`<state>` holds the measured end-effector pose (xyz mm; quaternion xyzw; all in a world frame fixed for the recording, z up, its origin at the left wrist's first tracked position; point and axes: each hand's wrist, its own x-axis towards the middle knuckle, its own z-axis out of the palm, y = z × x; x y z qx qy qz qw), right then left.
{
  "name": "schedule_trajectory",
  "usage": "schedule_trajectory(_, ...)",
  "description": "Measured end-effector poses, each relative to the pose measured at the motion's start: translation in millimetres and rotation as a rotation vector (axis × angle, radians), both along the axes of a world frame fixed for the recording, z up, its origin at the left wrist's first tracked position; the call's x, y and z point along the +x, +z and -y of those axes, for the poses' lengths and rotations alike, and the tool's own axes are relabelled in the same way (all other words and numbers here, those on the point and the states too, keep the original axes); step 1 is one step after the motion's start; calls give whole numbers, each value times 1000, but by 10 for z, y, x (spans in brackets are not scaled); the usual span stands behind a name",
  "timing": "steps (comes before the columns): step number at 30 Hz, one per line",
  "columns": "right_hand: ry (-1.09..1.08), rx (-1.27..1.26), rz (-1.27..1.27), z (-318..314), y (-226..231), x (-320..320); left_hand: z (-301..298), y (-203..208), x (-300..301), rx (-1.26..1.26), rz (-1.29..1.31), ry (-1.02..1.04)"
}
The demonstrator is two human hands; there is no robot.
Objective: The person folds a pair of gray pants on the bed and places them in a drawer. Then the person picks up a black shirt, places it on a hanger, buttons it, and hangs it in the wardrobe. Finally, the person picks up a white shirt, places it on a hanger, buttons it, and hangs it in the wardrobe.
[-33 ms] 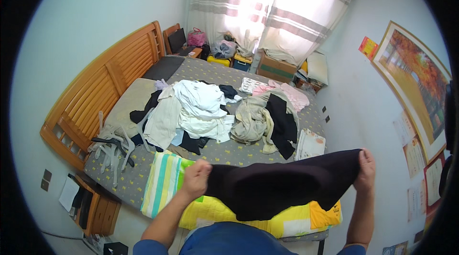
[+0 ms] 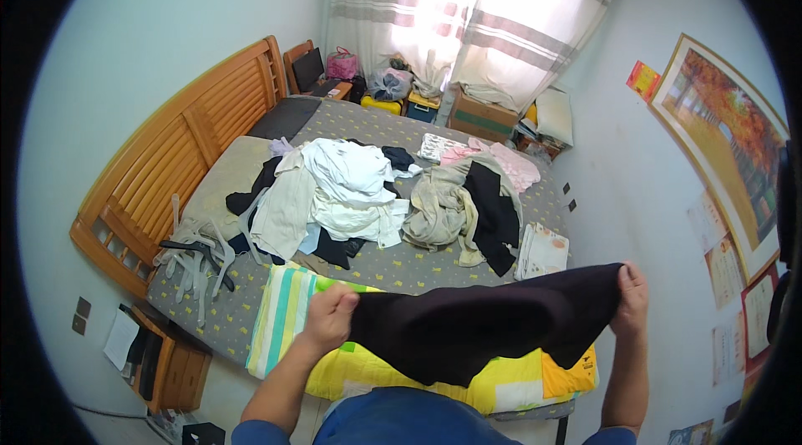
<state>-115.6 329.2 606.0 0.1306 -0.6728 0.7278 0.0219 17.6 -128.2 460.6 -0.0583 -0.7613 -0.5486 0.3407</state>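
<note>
A black garment (image 2: 468,332) hangs stretched between my two hands above the near side of the bed; its exact kind does not show. My left hand (image 2: 330,317) is closed on its left end. On the opposite end, my right hand (image 2: 631,299) grips the upper corner, at about the same height. The cloth sags in the middle, and its lower edge covers part of the yellow-and-white quilt (image 2: 359,378). Beyond it lies a loose pile of clothes with a white shirt (image 2: 347,182) on top. Farther right, a beige garment (image 2: 439,211) and black trousers (image 2: 493,215) lie crumpled together.
White and black hangers (image 2: 200,265) are heaped by the wooden headboard (image 2: 192,144). Folded pale cloth (image 2: 543,253) and pink clothing (image 2: 505,163) lie along the bed's right side. A cardboard box (image 2: 482,117) stands below the curtains. A nightstand (image 2: 171,361) is at lower left.
Both hands have shifted slightly left, carrying the black garment with them. The clothes on the bed have not moved.
</note>
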Motion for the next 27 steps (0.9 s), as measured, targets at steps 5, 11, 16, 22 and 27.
schedule_trajectory(5, 2, 170, 72, -40, -609, 45, 73, 24, 785, -135, 171, -38)
schedule_trajectory(11, 52, 118, -101, -773, -244, -485, -852, -61, 1098, 314, 361, -316)
schedule_trajectory(16, -45, 208, -423, -122, 469, -1068, -1202, -132, 1181, 576, 350, -186)
schedule_trajectory(22, 529, 752, -532, 2424, -768, -1664, -901, -851, 1553, 751, 477, 500)
schedule_trajectory(27, 467, 1085, -503, 3740, -2942, -1509, 110, -2384, 1373, 562, 570, 729)
